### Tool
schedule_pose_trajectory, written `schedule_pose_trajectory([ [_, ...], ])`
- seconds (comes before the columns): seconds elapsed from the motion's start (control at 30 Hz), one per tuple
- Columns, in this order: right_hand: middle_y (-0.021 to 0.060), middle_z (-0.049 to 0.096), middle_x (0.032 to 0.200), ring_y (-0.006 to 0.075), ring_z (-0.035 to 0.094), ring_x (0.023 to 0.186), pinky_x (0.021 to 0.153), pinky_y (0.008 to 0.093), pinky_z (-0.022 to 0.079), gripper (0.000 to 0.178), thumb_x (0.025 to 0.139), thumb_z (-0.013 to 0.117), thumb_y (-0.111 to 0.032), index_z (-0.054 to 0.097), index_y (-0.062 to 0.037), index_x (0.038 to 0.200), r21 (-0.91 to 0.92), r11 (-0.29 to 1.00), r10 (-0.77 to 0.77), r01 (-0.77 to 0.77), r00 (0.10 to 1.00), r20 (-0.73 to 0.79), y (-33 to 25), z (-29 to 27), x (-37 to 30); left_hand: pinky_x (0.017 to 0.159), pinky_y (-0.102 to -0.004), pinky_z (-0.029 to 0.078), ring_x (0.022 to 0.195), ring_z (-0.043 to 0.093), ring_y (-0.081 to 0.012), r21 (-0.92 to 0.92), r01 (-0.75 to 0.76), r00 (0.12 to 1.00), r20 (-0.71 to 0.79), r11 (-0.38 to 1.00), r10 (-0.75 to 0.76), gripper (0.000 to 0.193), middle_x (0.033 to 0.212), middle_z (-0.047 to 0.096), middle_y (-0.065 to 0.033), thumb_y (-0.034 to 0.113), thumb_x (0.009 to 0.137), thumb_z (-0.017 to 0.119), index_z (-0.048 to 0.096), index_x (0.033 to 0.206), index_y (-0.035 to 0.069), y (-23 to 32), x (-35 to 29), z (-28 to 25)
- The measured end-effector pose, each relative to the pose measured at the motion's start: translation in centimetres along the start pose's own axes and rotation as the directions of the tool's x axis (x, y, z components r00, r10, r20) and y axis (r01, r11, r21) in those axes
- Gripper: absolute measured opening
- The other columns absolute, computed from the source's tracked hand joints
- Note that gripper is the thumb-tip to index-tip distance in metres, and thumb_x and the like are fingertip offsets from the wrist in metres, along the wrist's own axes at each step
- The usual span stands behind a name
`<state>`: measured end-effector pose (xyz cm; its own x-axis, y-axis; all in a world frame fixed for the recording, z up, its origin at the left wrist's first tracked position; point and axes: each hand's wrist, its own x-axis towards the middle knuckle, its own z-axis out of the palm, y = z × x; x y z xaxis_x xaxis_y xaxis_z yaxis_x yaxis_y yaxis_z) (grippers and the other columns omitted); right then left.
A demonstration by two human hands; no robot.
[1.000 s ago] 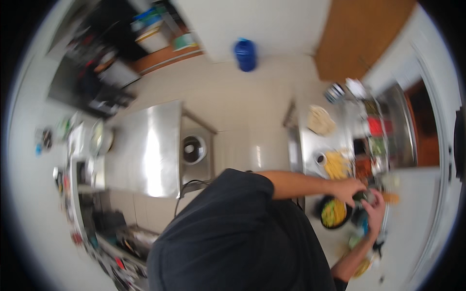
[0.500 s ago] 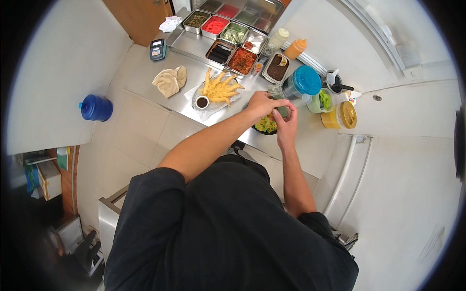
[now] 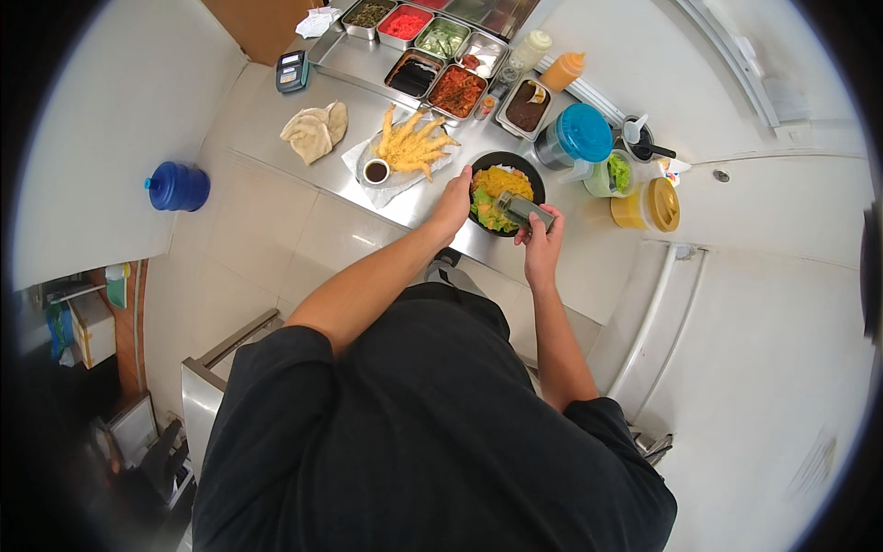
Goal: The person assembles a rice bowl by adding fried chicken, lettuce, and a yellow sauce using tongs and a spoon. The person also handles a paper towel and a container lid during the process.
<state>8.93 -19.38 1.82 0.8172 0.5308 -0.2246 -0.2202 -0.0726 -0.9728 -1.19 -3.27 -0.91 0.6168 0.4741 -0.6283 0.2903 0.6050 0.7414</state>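
A black bowl (image 3: 539, 180) on the steel counter holds yellow-orange food, some white food and green lettuce leaves. My left hand (image 3: 451, 206) grips the bowl's left rim; its fingertips are partly hidden. In my right hand (image 3: 541, 241) is a small clear shaker jar (image 3: 524, 211) with dark green contents, held tilted over the bowl with its top end toward the food. Left of the bowl, a paper-lined plate carries fried shrimp (image 3: 412, 145) and a small white cup of dark sauce (image 3: 376, 171).
Steel pans of toppings (image 3: 457, 90) line the back. Behind the bowl to the right stand a blue-lidded container (image 3: 583, 138), a lettuce tub (image 3: 614, 175) and a yellow-lidded jar (image 3: 658, 204). A folded cloth (image 3: 315, 131) and a card terminal (image 3: 292, 72) sit at the left.
Both hands were together on the jar above the bowl. My left hand has moved left and down to the bowl's rim, while my right hand now tilts the jar over the food.
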Motion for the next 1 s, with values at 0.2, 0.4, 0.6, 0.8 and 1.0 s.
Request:
schedule_pose_trajectory([
  [0.2,0.0069,0.056,0.081,0.0129,0.054,0.057,0.053,0.028,0.046,0.027,0.098,0.056,-0.012,0.046,-0.0032,0.121,-0.154,0.987,-0.047,0.054,0.998,0.045,0.1,1.3,0.0,0.116,-0.0505,0.028,0.138,0.039,-0.0407,-0.156,0.139,0.99,0.032,0.978,-0.136,0.086,0.154,0.037,-0.0204,0.071,0.098,0.029,0.031,0.153,0.004,0.0,-0.6,1.1],
  [0.4,0.0067,0.056,0.08,0.0132,0.055,0.06,0.052,0.0278,0.046,0.027,0.098,0.057,-0.013,0.047,-0.0025,0.121,-0.055,0.998,0.018,-0.016,0.999,0.043,-0.8,1.8,0.5,0.111,-0.0529,0.034,0.137,0.04,-0.035,-0.209,0.191,0.982,0.039,0.959,-0.187,0.079,0.15,0.04,-0.018,0.069,0.099,0.026,0.034,0.151,0.01,-1.0,-0.6,1.8],
  [0.6,0.0064,0.057,0.079,0.0135,0.056,0.061,0.053,0.0282,0.047,0.028,0.098,0.057,-0.013,0.047,-0.0027,0.121,-0.056,0.998,0.002,-0.001,1.0,0.015,-1.0,0.8,1.0,0.112,-0.05,0.036,0.133,0.045,-0.0425,-0.29,0.293,0.955,0.137,0.911,-0.263,0.089,0.149,0.041,-0.0274,0.075,0.096,0.023,0.028,0.154,0.007,-3.1,-0.9,2.6],
  [0.8,0.0075,0.058,0.08,0.0125,0.056,0.058,0.052,0.0271,0.047,0.028,0.096,0.058,-0.011,0.048,-0.0006,0.12,-0.086,0.995,-0.058,0.059,0.998,0.006,-1.8,-0.5,2.1,0.11,-0.0454,0.042,0.131,0.048,-0.0415,-0.344,0.387,0.917,0.244,0.856,-0.316,0.1,0.147,0.034,-0.0354,0.08,0.092,0.025,0.017,0.155,0.002,-4.3,-1.3,4.0],
  [1.0,0.0079,0.058,0.083,0.0126,0.055,0.06,0.053,0.0281,0.048,0.028,0.096,0.058,-0.011,0.047,-0.0014,0.12,-0.098,0.995,0.014,-0.012,1.0,0.023,-2.5,-2.1,2.4,0.11,-0.0457,0.043,0.129,0.05,-0.0418,-0.335,0.361,0.928,0.225,0.87,-0.298,0.102,0.146,0.035,-0.0357,0.081,0.092,0.026,0.016,0.155,0.001,-4.5,-1.5,4.5],
])
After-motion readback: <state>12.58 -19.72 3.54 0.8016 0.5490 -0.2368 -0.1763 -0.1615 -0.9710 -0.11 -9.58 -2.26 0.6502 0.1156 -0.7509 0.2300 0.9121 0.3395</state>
